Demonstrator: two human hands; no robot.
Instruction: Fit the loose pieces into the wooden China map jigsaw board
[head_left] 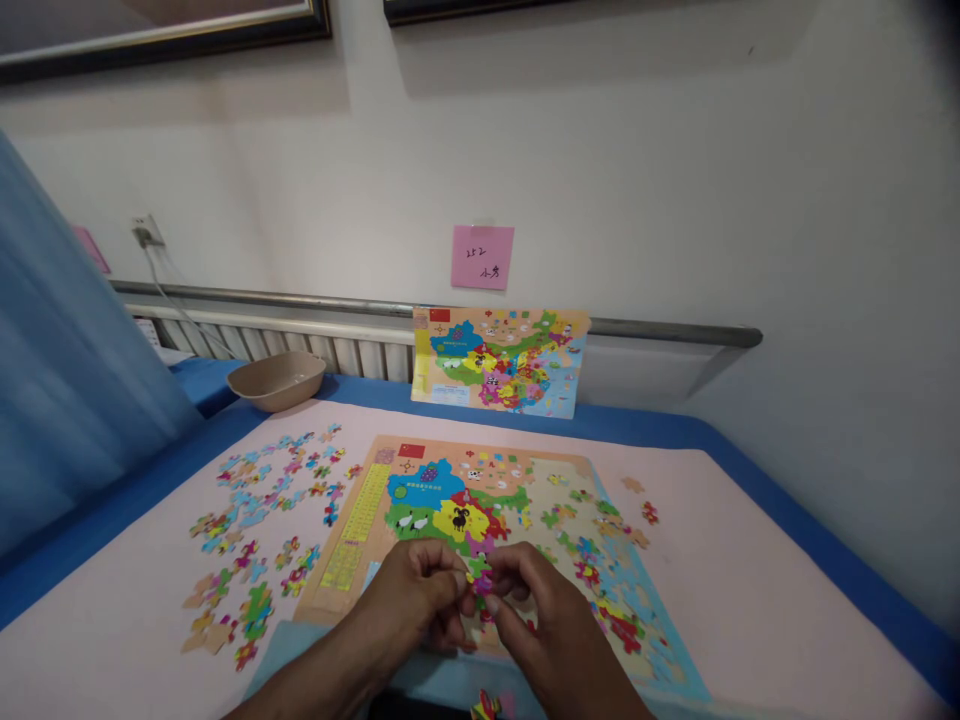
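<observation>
At the far left a blue curtain (pixel 67 400) hangs beside the table, and behind it a beige bowl (pixel 277 380) stands on the blue cloth near the wall. On the pink table cover (pixel 750 560), left of the board, many loose puzzle pieces (pixel 255 530) lie scattered, apart from each other. In the middle lies the puzzle board (pixel 360 520), a colourful map that is only partly filled; its right part has gaps and single pieces. Over its near edge the left hand (pixel 416 595) is closed with fingertips pinching a small puzzle piece (pixel 480 575), and the right hand (pixel 544 610) pinches the same little cluster from the other side, so both hands meet on it just above the board. I cannot tell if it is one piece or two joined. The piece looks thin, flat, light and rather stiff; I judge it is best held by its edges with fingertips, because the small tabs could bend or slip. Behind the board a reference map picture (pixel 499 362) leans on the wall, under a pink sticky note (pixel 482 256). At the right a few single pieces (pixel 641 510) lie on the cover.
</observation>
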